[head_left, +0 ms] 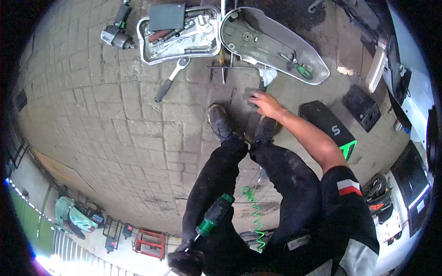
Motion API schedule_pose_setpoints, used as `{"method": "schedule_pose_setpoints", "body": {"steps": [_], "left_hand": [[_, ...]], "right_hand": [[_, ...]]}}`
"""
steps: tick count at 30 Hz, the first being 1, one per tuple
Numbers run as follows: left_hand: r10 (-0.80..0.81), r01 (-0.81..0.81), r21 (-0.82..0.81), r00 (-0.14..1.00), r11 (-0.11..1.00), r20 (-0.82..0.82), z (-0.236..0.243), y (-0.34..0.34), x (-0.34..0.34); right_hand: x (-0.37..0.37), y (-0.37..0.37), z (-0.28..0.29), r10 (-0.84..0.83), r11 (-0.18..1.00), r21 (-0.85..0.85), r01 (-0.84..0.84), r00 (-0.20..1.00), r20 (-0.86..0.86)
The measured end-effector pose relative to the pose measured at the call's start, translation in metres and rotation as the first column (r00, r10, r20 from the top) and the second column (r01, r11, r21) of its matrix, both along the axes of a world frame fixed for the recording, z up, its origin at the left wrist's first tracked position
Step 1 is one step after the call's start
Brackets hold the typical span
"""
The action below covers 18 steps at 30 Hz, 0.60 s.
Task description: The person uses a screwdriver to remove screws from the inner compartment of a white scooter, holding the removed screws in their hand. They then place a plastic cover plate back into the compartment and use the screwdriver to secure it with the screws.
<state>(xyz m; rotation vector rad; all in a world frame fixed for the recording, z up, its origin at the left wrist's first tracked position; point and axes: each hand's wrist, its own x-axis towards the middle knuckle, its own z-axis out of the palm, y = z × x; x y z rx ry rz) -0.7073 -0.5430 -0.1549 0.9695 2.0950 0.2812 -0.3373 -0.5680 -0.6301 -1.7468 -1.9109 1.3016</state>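
Note:
My right hand reaches down to the ground ahead of my right shoe, its fingers curled over a small dark grey thing whose kind I cannot make out. At the lower edge, my left hand is a dark, shadowed shape closed around the shaft of a large screwdriver. Its green and black handle points up across my left thigh. A T-handle wrench and a crumpled whitish wrapper lie beyond my right hand. A ratchet wrench rests on the paving to the left.
A metal tray holds wrenches and sockets beside a long grey cover with a green-handled screwdriver in it. An impact wrench lies far left. Right are a black box and black block. A green coiled cord hangs between my legs.

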Motion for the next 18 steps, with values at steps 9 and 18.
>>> {"method": "schedule_pose_setpoints", "body": {"steps": [9,18], "left_hand": [[0.507,-0.673,-0.191,0.310,0.714,0.804,-0.204,0.149,0.016],[0.053,-0.791,0.205,0.287,0.576,0.957,-0.228,0.191,-0.016]], "right_hand": [[0.085,0.072,0.007,-0.554,0.828,0.228,0.513,0.811,0.187],[0.059,0.307,0.015,-0.366,0.862,0.405,0.304,0.927,0.081]]}}
